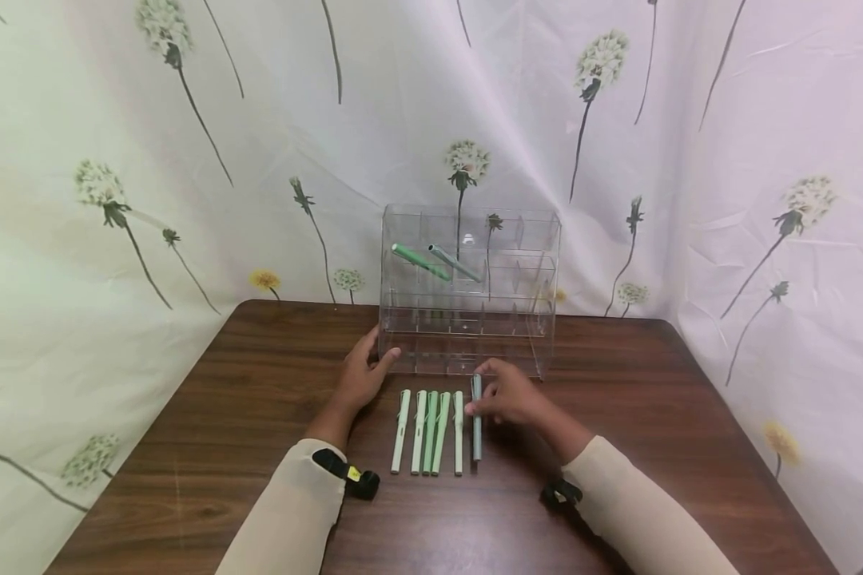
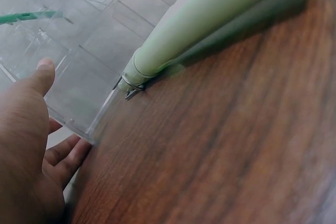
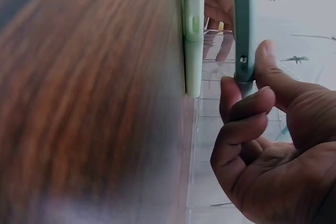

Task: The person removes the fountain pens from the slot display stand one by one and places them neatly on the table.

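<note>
My right hand (image 1: 512,394) pinches a grey-green pen (image 1: 477,423) between thumb and fingers; in the right wrist view the pen (image 3: 244,24) rises from the fingertips, apart from the tabletop. To its left, several pale and mid-green pens (image 1: 400,431) lie side by side on the table, clips towards the rack. My left hand (image 1: 361,375) holds the lower left corner of a clear tiered rack (image 1: 467,323). In the left wrist view its thumb (image 2: 46,72) lies in front and its fingers pass round the edge. A green pen (image 1: 420,262) and a grey pen (image 1: 455,262) slant in an upper tier.
The rack stands at the back of a dark wooden table (image 1: 259,447), close to a white curtain (image 1: 374,96) with printed dandelions. Clear dividers split its tiers into small compartments. Black cameras (image 1: 363,484) are strapped to both wrists over beige sleeves.
</note>
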A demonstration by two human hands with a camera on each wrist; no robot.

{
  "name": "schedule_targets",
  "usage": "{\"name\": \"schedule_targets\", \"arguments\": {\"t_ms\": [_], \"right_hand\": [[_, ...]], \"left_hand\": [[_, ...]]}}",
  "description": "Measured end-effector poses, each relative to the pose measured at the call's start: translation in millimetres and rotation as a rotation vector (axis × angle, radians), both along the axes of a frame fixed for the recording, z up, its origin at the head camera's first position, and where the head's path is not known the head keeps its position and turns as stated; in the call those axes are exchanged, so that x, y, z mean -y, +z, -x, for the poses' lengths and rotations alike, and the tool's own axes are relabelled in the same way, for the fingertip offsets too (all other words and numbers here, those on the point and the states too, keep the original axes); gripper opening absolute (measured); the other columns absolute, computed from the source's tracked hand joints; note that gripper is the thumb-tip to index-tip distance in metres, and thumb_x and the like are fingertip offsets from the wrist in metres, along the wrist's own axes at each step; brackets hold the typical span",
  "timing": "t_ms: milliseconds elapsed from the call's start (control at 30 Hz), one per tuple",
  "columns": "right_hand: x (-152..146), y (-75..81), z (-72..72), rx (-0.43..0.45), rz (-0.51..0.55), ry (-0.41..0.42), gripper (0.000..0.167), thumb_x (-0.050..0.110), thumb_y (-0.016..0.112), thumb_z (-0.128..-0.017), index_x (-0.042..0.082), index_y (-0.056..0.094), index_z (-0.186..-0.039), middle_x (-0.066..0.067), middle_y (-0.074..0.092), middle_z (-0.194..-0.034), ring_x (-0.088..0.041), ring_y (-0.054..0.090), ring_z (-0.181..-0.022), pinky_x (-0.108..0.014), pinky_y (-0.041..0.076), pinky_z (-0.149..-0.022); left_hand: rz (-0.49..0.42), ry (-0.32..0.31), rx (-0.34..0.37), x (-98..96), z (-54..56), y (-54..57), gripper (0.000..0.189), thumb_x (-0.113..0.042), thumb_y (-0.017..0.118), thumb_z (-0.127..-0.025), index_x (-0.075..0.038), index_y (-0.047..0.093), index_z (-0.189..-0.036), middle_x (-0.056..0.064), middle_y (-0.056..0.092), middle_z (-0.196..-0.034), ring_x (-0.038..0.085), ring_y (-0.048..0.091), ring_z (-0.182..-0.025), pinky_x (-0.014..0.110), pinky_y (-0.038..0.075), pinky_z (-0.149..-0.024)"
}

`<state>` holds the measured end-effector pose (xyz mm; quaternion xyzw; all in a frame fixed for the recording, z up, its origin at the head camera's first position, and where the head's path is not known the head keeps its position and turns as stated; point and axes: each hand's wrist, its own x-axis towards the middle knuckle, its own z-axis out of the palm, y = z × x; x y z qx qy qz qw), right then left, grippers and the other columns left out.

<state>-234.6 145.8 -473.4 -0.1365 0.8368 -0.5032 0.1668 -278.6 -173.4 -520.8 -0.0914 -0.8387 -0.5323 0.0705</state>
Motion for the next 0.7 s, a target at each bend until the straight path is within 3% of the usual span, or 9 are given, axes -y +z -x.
{"name": "schedule_targets", "arguments": {"t_ms": [200,433,700], "right_hand": [[0,-7.6,1.3,0.023,-0.046,-0.009,0.075,0.014,0.094,-0.085,-0.003,0.053,-0.146,-0.004,0.066,-0.07,-0.015,0.056,-0.053,-0.026,0.05,-0.05],[-1,-16.8,-2.8,0.025,-0.079,0.036,0.078,0.017,0.094,-0.085,-0.003,0.053,-0.148,-0.004,0.064,-0.07,-0.017,0.058,-0.053,-0.027,0.051,-0.049],[5,-15.9,-7.6,-0.033,-0.108,0.04,0.071,0.017,0.094,-0.087,-0.005,0.055,-0.143,-0.002,0.061,-0.069,-0.015,0.055,-0.05,-0.026,0.05,-0.047]], "left_hand": [[0.012,0.005,0.026,0.4,-2.8,1.7,0.077,-0.046,0.066,-0.11,-0.023,0.03,-0.175,0.018,0.047,-0.168,0.044,0.056,-0.148,0.062,0.053,-0.116],[0.027,0.008,0.035,0.6,-3.1,2.0,0.078,-0.051,0.064,-0.11,-0.024,0.03,-0.175,0.016,0.043,-0.172,0.043,0.054,-0.151,0.062,0.051,-0.118],[0.012,0.001,0.021,1.6,-2.2,-0.1,0.078,-0.049,0.065,-0.11,-0.023,0.03,-0.175,0.016,0.045,-0.17,0.043,0.056,-0.149,0.062,0.052,-0.117]]}}
